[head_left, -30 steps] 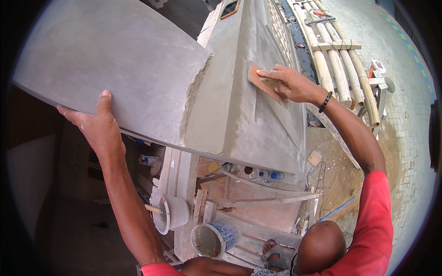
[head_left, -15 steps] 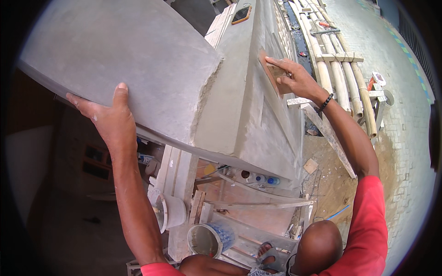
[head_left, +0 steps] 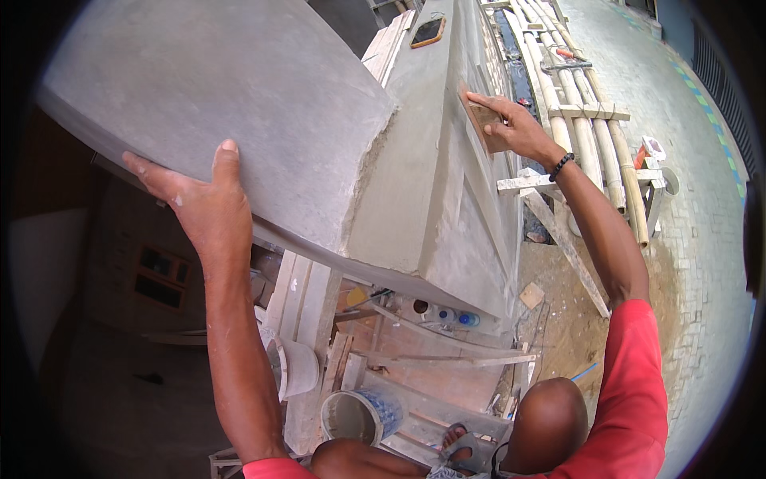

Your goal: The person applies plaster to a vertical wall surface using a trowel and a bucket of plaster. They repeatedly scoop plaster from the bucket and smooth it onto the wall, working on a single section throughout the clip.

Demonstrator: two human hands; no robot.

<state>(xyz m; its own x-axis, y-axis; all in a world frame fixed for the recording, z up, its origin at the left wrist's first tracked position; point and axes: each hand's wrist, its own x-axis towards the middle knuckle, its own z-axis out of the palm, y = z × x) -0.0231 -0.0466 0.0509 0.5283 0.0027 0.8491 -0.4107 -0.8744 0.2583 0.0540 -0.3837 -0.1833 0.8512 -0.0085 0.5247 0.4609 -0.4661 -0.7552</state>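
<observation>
My right hand (head_left: 523, 132) holds a wooden float (head_left: 484, 128), a flat brown plate pressed against the outer side of a grey plastered beam (head_left: 391, 195). The index finger lies stretched along the float's upper part. My left hand (head_left: 203, 191) rests at the edge of a wide, smooth grey slab (head_left: 231, 104). Its thumb points up over the top face and a finger stretches along the edge; the other fingers are hidden below. A rough, raised plaster seam runs between slab and beam.
A phone (head_left: 428, 32) lies on the beam's far top. Bamboo poles (head_left: 586, 128) with wooden crosspieces stand to the right. Below are a mortar-stained bucket (head_left: 359, 417), a white bucket (head_left: 298, 367), planks (head_left: 447, 359) and bottles (head_left: 467, 318). My bent knee (head_left: 550, 423) shows at lower right.
The right hand and float have moved slightly away along the beam's side. The view has shifted a little; the left hand stays at the slab's edge.
</observation>
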